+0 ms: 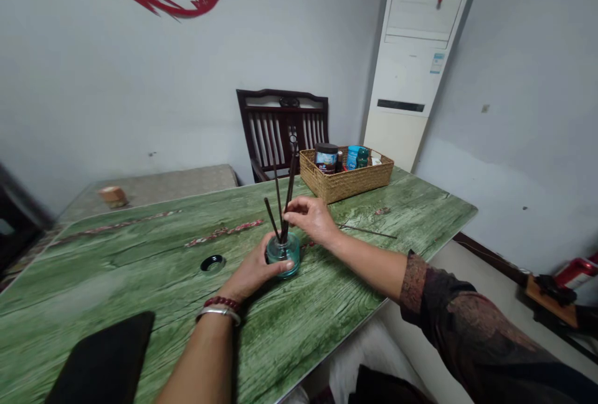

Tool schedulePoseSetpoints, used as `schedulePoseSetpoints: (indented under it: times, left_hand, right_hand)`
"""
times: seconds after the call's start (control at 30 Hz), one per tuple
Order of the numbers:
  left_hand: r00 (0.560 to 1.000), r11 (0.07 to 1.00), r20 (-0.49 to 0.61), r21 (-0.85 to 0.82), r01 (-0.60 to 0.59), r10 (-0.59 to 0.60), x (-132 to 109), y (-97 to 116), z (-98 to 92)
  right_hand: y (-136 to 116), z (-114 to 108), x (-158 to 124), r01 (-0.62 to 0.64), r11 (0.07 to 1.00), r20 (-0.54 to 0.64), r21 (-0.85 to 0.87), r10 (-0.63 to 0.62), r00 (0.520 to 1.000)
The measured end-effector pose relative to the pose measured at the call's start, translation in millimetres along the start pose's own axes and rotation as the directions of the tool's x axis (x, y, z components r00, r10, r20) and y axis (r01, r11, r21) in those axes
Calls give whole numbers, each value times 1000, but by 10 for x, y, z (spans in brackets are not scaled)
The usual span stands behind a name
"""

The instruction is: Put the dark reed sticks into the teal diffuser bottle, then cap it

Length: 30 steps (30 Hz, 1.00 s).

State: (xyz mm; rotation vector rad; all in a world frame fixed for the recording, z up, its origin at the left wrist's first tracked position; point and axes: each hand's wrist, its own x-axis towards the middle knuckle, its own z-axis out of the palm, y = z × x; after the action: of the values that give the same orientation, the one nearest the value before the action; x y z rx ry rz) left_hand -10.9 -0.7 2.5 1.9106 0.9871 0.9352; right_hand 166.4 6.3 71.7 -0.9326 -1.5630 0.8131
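A small teal glass reed diffuser bottle (283, 254) stands on the green wood-grain table. My left hand (256, 267) is wrapped round the bottle from the left, its thumb across the front. Several dark reed sticks (290, 183) rise out of the bottle's neck; one shorter stick (270, 217) leans left. With thumb and fingers pinched, my right hand (309, 218) holds the sticks just above the neck. To the right, a loose thin stick (369, 230) lies on the table. A black ring-shaped cap (212, 263) rests left of the bottle.
A woven basket (348, 186) with jars and bottles stands at the table's back right. A dark flat object (103, 360) lies at the front left. Behind the table are a dark wooden chair (284, 124) and a white floor-standing air conditioner (411, 68).
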Motion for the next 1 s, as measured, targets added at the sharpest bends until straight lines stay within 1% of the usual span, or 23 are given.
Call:
schedulePoseSetpoints:
  times: [0.1, 0.2, 0.23, 0.3, 0.4, 0.47, 0.5, 0.53, 0.6, 0.63, 0.67, 0.7, 0.73, 0.83, 1.0]
  left_hand:
    - [1000, 1000, -4, 14, 0, 0, 6, -19, -2]
    - [1000, 1000, -9, 12, 0, 0, 8, -16, 0]
    - [1000, 1000, -9, 8, 0, 0, 8, -11, 2]
    - [1000, 1000, -10, 6, 2, -2, 7, 2, 4]
    - [1000, 1000, -3, 17, 7, -7, 7, 16, 5]
    - [1000, 1000, 5, 17, 9, -9, 11, 12, 3]
    - [1000, 1000, 9, 14, 11, -11, 14, 5, 2]
    - [1000, 1000, 11, 9, 13, -13, 17, -4, 0]
    - [1000, 1000, 7, 2, 14, -14, 22, -23, -3]
    - [1000, 1000, 1, 4, 14, -14, 23, -31, -5]
    - [1000, 1000, -6, 10, 15, -15, 24, -38, -7]
    - [1000, 1000, -12, 16, 17, -17, 24, -42, -9]
    - [1000, 1000, -14, 20, 21, -21, 24, -43, -11]
    - [999, 1000, -17, 4, 29, -29, 22, -44, -13]
    - [998, 999, -49, -28, 32, -34, 18, -66, -10]
  right_hand:
    - [43, 51, -43, 30, 984, 12, -174, -28, 1000]
    - [1, 2, -92, 54, 962, 39, -268, -45, 998]
    - [-29, -54, -106, 64, 958, 47, -281, -52, 998]
    - [-90, -235, -131, 92, 947, 58, -309, -77, 995]
    - [-122, -648, -165, 123, 890, 67, -439, -104, 992]
    - [-69, -958, -200, 101, 793, 91, -600, -58, 994]
    - [-20, -1105, -224, 75, 718, 107, -692, -1, 994]
    - [40, -1239, -253, 41, 620, 112, -783, 76, 991]
    - [180, -1453, -319, -24, 401, 81, -916, 243, 967]
    - [252, -1531, -352, -46, 311, 54, -949, 306, 951]
    - [321, -1589, -384, -61, 247, 30, -967, 350, 936]
    - [386, -1629, -411, -72, 209, 13, -975, 377, 926]
    - [445, -1655, -433, -81, 190, 0, -978, 392, 920]
    - [580, -1674, -469, -98, 156, -24, -983, 419, 908]
    - [666, -1639, -487, -108, 141, -38, -984, 425, 904]
